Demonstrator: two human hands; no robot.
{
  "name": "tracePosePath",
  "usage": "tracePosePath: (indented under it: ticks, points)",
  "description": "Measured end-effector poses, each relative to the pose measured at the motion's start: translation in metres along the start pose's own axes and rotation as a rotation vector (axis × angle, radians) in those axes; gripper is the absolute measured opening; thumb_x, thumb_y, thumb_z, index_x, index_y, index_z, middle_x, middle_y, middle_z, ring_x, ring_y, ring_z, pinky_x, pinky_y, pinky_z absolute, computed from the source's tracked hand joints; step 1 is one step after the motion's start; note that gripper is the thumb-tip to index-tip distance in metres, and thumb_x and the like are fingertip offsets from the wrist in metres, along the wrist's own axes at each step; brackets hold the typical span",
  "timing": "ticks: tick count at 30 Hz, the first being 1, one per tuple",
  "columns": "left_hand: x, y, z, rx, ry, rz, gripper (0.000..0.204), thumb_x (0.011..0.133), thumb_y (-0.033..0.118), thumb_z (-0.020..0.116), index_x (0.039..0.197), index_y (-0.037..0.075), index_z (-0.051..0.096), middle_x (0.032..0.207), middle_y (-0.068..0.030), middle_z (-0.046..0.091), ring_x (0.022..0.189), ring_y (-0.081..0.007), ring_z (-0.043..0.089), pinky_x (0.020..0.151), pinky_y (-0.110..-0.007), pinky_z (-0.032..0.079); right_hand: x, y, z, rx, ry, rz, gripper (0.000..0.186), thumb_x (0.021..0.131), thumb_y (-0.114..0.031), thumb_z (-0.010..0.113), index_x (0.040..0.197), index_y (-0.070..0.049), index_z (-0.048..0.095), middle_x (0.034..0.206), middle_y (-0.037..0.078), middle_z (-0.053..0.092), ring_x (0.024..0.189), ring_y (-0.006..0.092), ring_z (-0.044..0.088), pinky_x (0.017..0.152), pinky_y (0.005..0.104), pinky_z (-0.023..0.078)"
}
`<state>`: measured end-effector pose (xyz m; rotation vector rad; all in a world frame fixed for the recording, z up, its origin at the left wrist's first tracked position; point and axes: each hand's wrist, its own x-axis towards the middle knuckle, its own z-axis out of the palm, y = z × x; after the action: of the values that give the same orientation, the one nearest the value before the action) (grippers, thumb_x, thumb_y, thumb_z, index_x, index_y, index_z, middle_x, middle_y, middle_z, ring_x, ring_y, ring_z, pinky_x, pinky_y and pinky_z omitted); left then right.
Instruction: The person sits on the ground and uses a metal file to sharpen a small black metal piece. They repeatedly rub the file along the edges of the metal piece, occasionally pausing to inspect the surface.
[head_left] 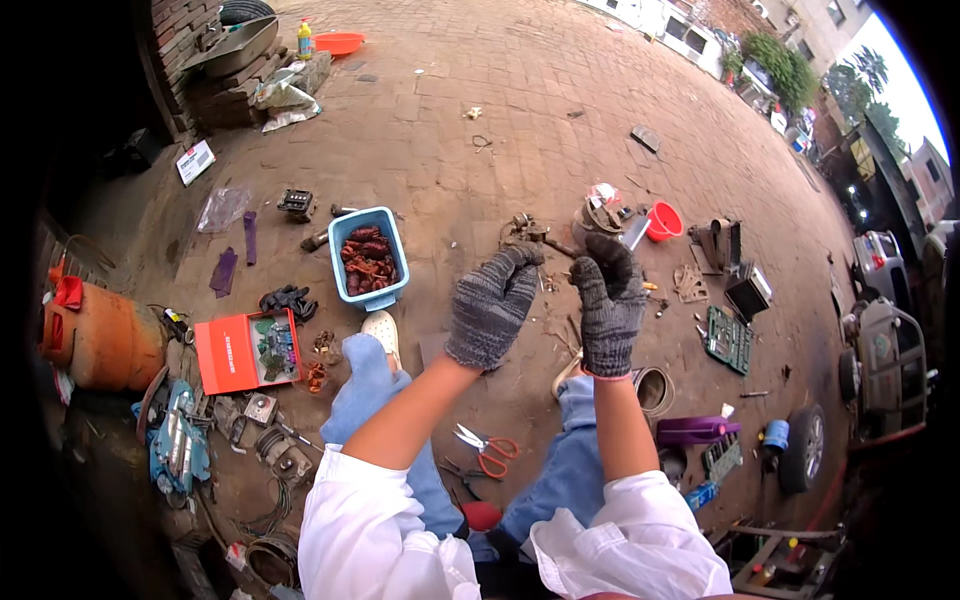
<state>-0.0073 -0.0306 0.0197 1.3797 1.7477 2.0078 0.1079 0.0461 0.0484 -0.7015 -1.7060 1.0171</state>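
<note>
Both my hands wear grey knitted work gloves with dark, stained fingers. A greasy metal part [530, 232] with a knobbly end and a short rod spans the gap between them. My left hand [492, 308] has its fingers closed at the knobbly end, and my right hand [612, 305] pinches the rod's other end. Its exact kind I cannot make out, since the gloves cover part of it. Below, between my legs, lie scissors [490, 450] with orange handles.
To the left stand a blue basin [395, 285] of reddish-brown parts, an open red box [222, 355] and an orange gas cylinder [118, 335]. On the right are a red bowl [664, 220], a green socket tray [730, 340], a purple container [690, 430] and a wheel [802, 450].
</note>
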Motion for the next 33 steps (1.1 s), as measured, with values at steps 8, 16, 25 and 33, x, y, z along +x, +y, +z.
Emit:
tracePosePath:
  ticks: [8,16,25,33]
  points:
    - [-0.003,-0.006,0.005,0.207,-0.173,0.040,0.015,0.078,0.002,0.054,0.092,0.002,0.060,0.083,-0.0115,0.062,0.074,-0.0199,0.062,0.067,-0.028,0.047,-0.008,0.043,0.001,0.279,-0.122,0.276,0.012,0.080,-0.008,0.059,0.090,-0.002,0.057,0.077,0.005,0.059,0.069,0.0104,0.054,0.063,0.0235,0.044]
    - [-0.011,-0.005,0.010,-0.148,-0.321,-0.458,0.015,0.080,0.003,0.056,0.094,-0.001,0.059,0.080,-0.0040,0.060,0.068,-0.0076,0.056,0.062,-0.021,0.046,-0.016,0.058,0.002,0.695,0.019,0.458,0.013,0.079,-0.013,0.058,0.087,-0.004,0.053,0.073,0.005,0.054,0.062,0.0132,0.050,0.056,0.0247,0.042]
    - [-0.014,-0.002,0.008,0.071,-0.427,-0.195,0.024,0.077,0.004,0.061,0.100,0.000,0.056,0.091,-0.0072,0.061,0.084,-0.0121,0.058,0.072,-0.024,0.047,-0.014,0.068,-0.010,0.814,-0.008,0.515,0.014,0.078,-0.013,0.058,0.087,-0.004,0.052,0.074,0.004,0.053,0.063,0.0125,0.049,0.055,0.0238,0.040]
    - [-0.015,-0.002,0.015,-0.437,-0.369,-0.660,0.019,0.079,0.004,0.059,0.097,-0.001,0.059,0.084,-0.0055,0.062,0.075,-0.0107,0.058,0.066,-0.023,0.047,-0.016,0.053,-0.012,0.325,-0.063,0.249,0.008,0.082,-0.010,0.054,0.086,-0.003,0.054,0.076,0.004,0.054,0.064,0.0106,0.049,0.057,0.0238,0.041]
